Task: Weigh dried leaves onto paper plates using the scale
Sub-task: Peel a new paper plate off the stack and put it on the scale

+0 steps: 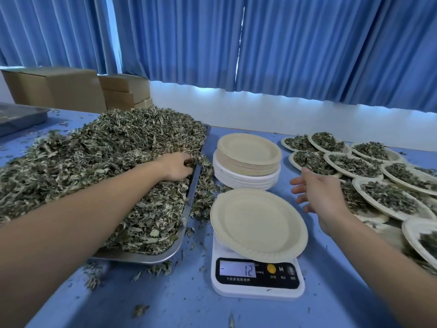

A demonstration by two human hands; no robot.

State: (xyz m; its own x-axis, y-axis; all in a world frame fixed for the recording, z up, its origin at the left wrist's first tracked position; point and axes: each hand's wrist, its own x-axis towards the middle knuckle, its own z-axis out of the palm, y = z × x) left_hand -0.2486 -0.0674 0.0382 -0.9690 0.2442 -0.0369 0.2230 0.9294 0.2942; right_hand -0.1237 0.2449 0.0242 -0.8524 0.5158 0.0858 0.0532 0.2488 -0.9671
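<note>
Item 1, dried leaves (94, 166): a large grey-green heap that overflows a steel tray (192, 197) on my left, with scraps spilled past its right rim onto the blue table (189, 304).

Item 2, my left hand (176, 168): reached across the heap to the tray's right rim, fingers curled down into the leaves and grasping a clump.

Item 3, my right hand (319, 192): released, fingers spread, holding nothing, hovering between the plate stack and the filled plates.

Item 4, digital scale (257, 278): white, directly in front of me, display reading 12.

Item 5, empty paper plate (257, 223): beige, resting on the scale's platform, no leaves on it.

Item 6, stack of paper plates (248, 159): beige plates on top of white ones, just behind the scale.

Item 7, filled plates (378, 181): many, overlapping on my right, each carrying a portion of leaves.

Item 8, background: blue curtains (307, 55), cardboard boxes (71, 88) at the far left, a second tray (19, 119) beside them.
</note>
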